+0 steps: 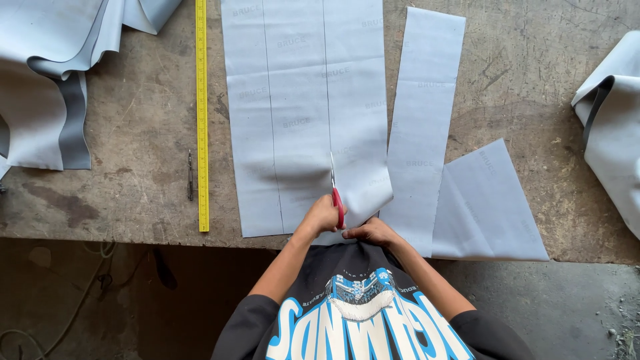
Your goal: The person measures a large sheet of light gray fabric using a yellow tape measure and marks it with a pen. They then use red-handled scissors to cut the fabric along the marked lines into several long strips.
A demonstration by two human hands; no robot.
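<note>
You are cutting the grey sheet (303,113) that lies flat at the middle of the table (147,133), its near edge at your body, along the right one of two drawn lines. Your left hand (323,215) has its fingers clamped on the red-handled scissors (336,193), blades pointing far along that line; your right hand (373,231) has its fingers closed on the sheet's near edge, just right of the cut. Keep the blades on the line, take long, even bites, and hold the freed flap taut but low so the cut does not wander. By count: one pair of scissors, one yellow ruler (202,113) to the left, one small dark tool (190,175) beside it, one cut strip (423,127) and one angled offcut (487,207) to the right, and two loose heaps of grey material, far left (47,80) and far right (613,127).
</note>
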